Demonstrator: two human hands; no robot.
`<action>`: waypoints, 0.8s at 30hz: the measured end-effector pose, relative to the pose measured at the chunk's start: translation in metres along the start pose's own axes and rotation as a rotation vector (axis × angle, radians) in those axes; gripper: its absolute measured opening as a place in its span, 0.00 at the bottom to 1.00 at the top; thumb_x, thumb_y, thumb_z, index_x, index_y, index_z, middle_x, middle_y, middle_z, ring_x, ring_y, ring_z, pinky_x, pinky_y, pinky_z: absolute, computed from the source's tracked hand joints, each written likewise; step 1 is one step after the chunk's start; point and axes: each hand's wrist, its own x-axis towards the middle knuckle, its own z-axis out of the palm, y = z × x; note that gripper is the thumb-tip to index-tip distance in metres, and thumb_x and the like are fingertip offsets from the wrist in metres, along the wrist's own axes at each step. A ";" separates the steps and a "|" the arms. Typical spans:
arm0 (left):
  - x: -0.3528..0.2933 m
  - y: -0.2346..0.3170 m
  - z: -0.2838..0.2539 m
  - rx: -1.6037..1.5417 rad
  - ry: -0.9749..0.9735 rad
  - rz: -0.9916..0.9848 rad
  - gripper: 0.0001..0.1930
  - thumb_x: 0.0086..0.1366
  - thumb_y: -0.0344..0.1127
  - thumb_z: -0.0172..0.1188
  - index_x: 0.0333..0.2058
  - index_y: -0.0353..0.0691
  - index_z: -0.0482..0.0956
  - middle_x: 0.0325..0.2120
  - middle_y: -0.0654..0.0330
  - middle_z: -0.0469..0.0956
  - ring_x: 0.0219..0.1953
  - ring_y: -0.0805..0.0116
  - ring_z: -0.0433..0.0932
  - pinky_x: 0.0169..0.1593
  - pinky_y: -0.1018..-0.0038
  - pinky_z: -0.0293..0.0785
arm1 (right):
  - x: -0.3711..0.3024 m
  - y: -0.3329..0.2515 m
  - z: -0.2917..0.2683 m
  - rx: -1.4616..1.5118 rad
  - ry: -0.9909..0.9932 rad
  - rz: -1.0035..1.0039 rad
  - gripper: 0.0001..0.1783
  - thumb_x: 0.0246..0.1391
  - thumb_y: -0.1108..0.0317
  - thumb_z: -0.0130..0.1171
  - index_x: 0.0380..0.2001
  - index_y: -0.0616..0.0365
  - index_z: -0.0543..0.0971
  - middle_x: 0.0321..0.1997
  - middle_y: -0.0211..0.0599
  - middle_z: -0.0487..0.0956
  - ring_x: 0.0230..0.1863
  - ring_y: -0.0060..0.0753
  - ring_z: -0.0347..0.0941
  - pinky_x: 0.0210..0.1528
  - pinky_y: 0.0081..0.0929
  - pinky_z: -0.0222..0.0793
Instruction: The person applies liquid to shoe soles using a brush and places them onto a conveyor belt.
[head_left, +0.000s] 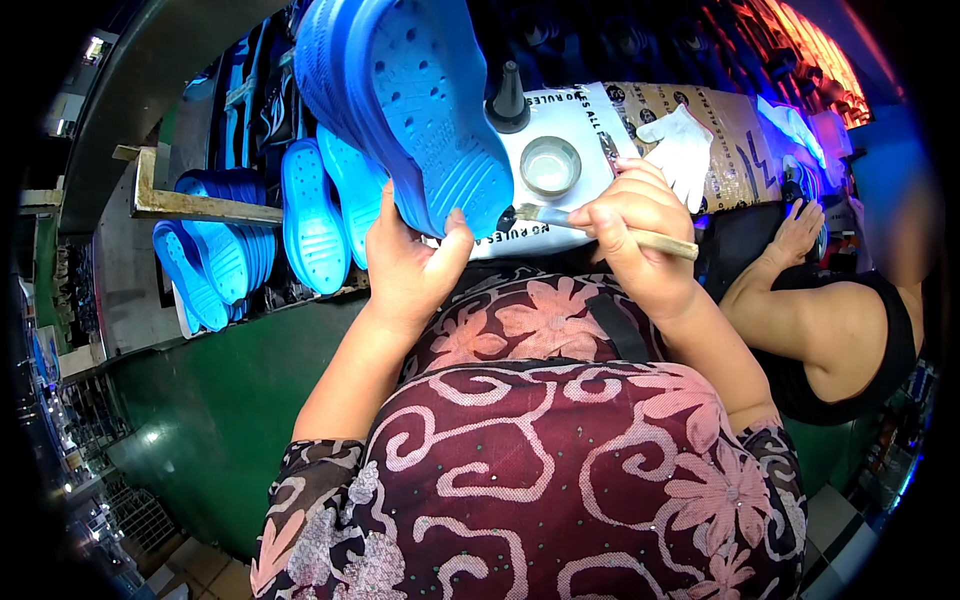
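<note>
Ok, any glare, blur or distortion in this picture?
Head view: brush and held blue soles look fairly sharp; a co-worker's head is blurred. Head view, rim: the metal beam at upper left bows, corners go black. Head view, upper right: orange glare.

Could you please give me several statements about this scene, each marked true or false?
1. The left grip holds a stack of blue soles. True.
2. The right grip holds scissors. False: it holds a brush.
3. A white glove lies to the right of the round bowl. True.
4. The round bowl is left of the held soles. False: it is to their right.
5. A co-worker is at the picture's right. True.
</note>
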 end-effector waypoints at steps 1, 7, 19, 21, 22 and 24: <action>-0.001 0.000 0.001 -0.015 0.010 0.030 0.21 0.52 0.24 0.57 0.46 0.26 0.66 0.33 0.51 0.78 0.34 0.70 0.78 0.39 0.75 0.74 | 0.000 -0.001 0.002 -0.001 0.000 0.002 0.09 0.50 0.66 0.59 0.19 0.56 0.79 0.18 0.30 0.75 0.23 0.34 0.70 0.45 0.33 0.61; -0.005 -0.001 -0.001 0.050 -0.003 0.115 0.20 0.51 0.24 0.57 0.44 0.27 0.67 0.30 0.52 0.79 0.30 0.68 0.79 0.36 0.74 0.74 | -0.003 -0.003 0.002 -0.113 -0.077 -0.009 0.10 0.50 0.65 0.58 0.18 0.54 0.79 0.18 0.29 0.75 0.24 0.33 0.70 0.47 0.35 0.61; -0.009 -0.013 0.001 0.092 0.019 0.255 0.21 0.49 0.22 0.58 0.44 0.28 0.67 0.28 0.53 0.78 0.27 0.65 0.79 0.33 0.75 0.74 | -0.009 -0.005 0.003 -0.062 -0.104 -0.015 0.11 0.51 0.65 0.57 0.18 0.54 0.79 0.19 0.29 0.76 0.24 0.33 0.70 0.49 0.36 0.61; -0.010 -0.014 0.000 0.104 0.024 0.266 0.22 0.49 0.22 0.58 0.45 0.28 0.66 0.28 0.53 0.78 0.27 0.65 0.79 0.32 0.75 0.74 | -0.008 -0.007 0.003 -0.016 -0.026 0.019 0.13 0.50 0.65 0.58 0.15 0.55 0.77 0.18 0.30 0.76 0.23 0.34 0.70 0.48 0.36 0.62; -0.010 -0.015 0.001 0.114 0.023 0.276 0.23 0.49 0.22 0.58 0.45 0.28 0.66 0.28 0.54 0.78 0.26 0.65 0.79 0.32 0.75 0.74 | -0.007 -0.007 0.005 -0.016 -0.027 0.021 0.13 0.50 0.65 0.58 0.15 0.55 0.77 0.18 0.30 0.76 0.23 0.34 0.70 0.48 0.36 0.62; -0.008 -0.013 0.003 0.117 0.033 0.302 0.23 0.49 0.22 0.58 0.46 0.28 0.65 0.28 0.54 0.78 0.26 0.65 0.79 0.32 0.75 0.74 | -0.004 -0.008 0.008 -0.070 -0.091 -0.060 0.12 0.51 0.66 0.57 0.16 0.56 0.78 0.18 0.31 0.76 0.23 0.33 0.70 0.49 0.35 0.61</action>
